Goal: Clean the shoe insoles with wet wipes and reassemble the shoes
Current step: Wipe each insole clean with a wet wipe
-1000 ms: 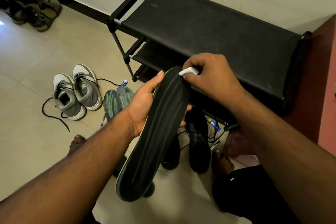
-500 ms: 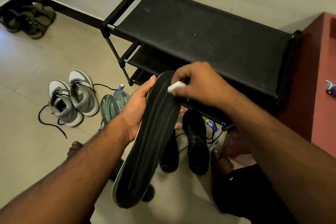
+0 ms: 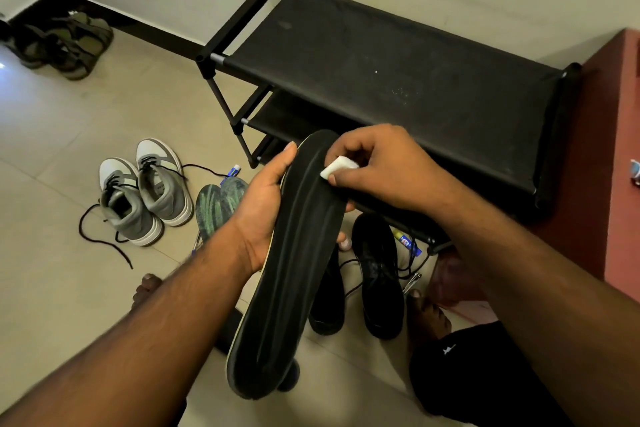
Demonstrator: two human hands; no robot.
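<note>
The left hand [image 3: 263, 208] is wrapping round the long black insole [image 3: 291, 263] from the side, thumb lying up along its near edge, fingertips peeking out on the far edge. The insole is slanting through the air, toe end up by the rack, heel end hanging low toward the person's lap. Over at the toe end the right hand [image 3: 377, 163] is pinching a small folded white wet wipe [image 3: 337, 167] between thumb and curled fingers, and pressing it onto the upper part of the insole's dark face.

Down on the tiled floor [image 3: 69, 288], right beneath the insole, a pair of black shoes [image 3: 379, 274] is lying side by side, laces loose, toes pointing back toward the person; the left one is mostly hidden behind the insole. Off to the left a pair of grey and white sneakers [image 3: 145, 191] is standing together, black laces trailing across the tiles. Just beside them two green patterned insoles [image 3: 216, 204] are lying overlapped on the floor, partly behind the left wrist. A black two-tier shoe rack [image 3: 398, 80] is standing against the wall behind everything. Far in the left corner, olive sandals [image 3: 65, 45] are sitting by the skirting. Bare toes are showing on either side, near the bottom.
</note>
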